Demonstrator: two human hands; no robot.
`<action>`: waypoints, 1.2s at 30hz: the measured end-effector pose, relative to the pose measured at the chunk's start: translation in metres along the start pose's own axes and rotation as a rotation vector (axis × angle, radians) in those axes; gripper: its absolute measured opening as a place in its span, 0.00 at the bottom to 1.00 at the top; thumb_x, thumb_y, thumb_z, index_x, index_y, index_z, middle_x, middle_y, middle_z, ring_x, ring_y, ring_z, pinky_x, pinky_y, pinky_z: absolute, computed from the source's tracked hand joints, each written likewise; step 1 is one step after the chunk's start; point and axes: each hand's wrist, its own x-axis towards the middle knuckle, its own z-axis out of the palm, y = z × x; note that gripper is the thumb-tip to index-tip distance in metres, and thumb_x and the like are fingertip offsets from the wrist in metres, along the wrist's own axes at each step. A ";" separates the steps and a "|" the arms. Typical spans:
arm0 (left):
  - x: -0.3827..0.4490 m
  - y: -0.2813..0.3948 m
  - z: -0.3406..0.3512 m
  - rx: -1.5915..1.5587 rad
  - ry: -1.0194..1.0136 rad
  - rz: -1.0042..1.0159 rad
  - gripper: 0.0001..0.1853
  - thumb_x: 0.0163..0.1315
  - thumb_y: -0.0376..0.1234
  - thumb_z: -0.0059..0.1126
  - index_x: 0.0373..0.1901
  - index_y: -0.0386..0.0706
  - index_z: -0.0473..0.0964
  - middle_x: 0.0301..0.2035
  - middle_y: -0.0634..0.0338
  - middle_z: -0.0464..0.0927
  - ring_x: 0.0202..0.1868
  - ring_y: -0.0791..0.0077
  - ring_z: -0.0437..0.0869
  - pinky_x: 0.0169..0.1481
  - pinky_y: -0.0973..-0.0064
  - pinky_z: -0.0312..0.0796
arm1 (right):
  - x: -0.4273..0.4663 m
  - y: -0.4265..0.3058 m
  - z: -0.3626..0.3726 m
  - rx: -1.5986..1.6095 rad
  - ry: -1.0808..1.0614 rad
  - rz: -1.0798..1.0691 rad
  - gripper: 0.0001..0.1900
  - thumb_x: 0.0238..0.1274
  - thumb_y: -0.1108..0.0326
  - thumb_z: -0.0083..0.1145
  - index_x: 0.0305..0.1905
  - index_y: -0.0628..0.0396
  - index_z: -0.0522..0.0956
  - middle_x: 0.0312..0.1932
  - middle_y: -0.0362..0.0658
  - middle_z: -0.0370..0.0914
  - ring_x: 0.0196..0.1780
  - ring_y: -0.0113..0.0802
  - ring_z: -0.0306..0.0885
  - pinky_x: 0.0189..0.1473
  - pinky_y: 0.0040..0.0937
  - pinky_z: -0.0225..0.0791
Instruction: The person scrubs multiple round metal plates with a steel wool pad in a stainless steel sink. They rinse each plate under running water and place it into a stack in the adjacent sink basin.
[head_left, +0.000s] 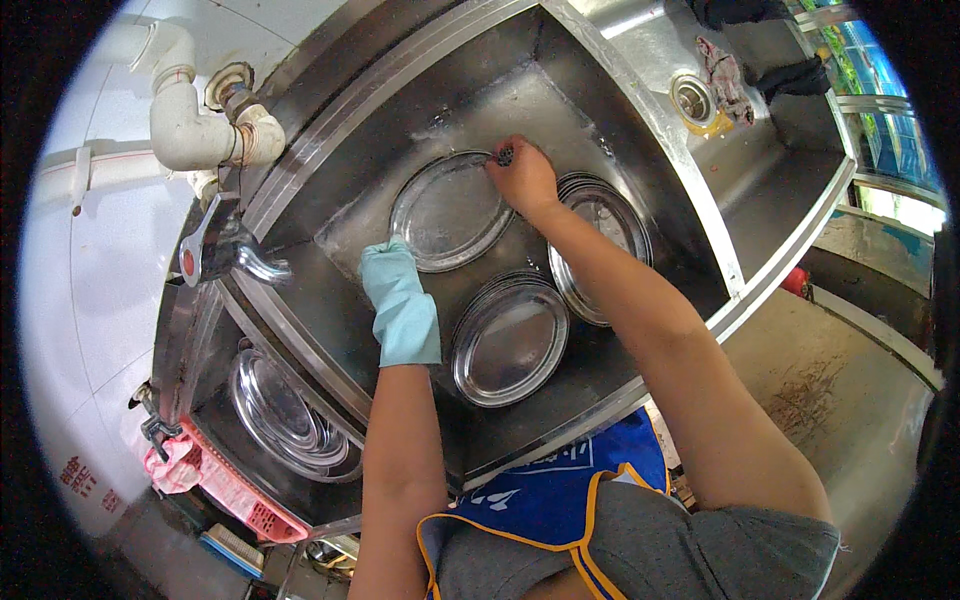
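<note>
In a stainless steel sink basin (517, 90), an oval metal plate (454, 214) is tilted between my two hands. My left hand (394, 281), in a light blue rubber glove, grips the plate's near-left rim. My bare right hand (525, 176) is at the far rim, its fingers closed around a small dark scrubber (505, 155), probably a metal scourer. A stack of oval metal plates (514, 341) leans in the basin nearer to me. Another stack of oval plates (600, 217) lies to the right, partly hidden under my right forearm.
A lever faucet (259, 259) juts over the basin's left side, below white pipes (195, 131). More metal plates (289, 412) sit in the left basin, beside a pink plastic basket (247, 502). The right basin (795, 180) holds a drain (694, 100) and a crumpled cloth (724, 79).
</note>
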 end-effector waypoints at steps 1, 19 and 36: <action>0.001 0.000 0.001 0.131 -0.002 -0.001 0.21 0.67 0.48 0.62 0.28 0.37 0.78 0.24 0.54 0.82 0.25 0.65 0.82 0.33 0.67 0.73 | 0.000 -0.002 -0.004 0.006 -0.016 0.034 0.14 0.56 0.64 0.68 0.44 0.56 0.80 0.40 0.56 0.83 0.45 0.56 0.82 0.51 0.50 0.74; -0.070 0.066 -0.008 -0.153 -0.126 -0.043 0.30 0.74 0.53 0.49 0.56 0.33 0.76 0.46 0.47 0.84 0.35 0.56 0.86 0.41 0.60 0.80 | -0.082 -0.018 0.060 0.160 -0.155 -0.369 0.36 0.72 0.65 0.53 0.76 0.70 0.52 0.76 0.76 0.45 0.79 0.69 0.47 0.80 0.52 0.45; -0.102 0.024 -0.028 -0.800 -0.678 -0.602 0.22 0.75 0.47 0.54 0.63 0.45 0.71 0.51 0.50 0.80 0.44 0.55 0.87 0.43 0.54 0.84 | -0.070 -0.014 0.023 -0.224 -0.486 -0.537 0.27 0.79 0.56 0.36 0.75 0.58 0.62 0.75 0.56 0.63 0.76 0.52 0.62 0.77 0.46 0.57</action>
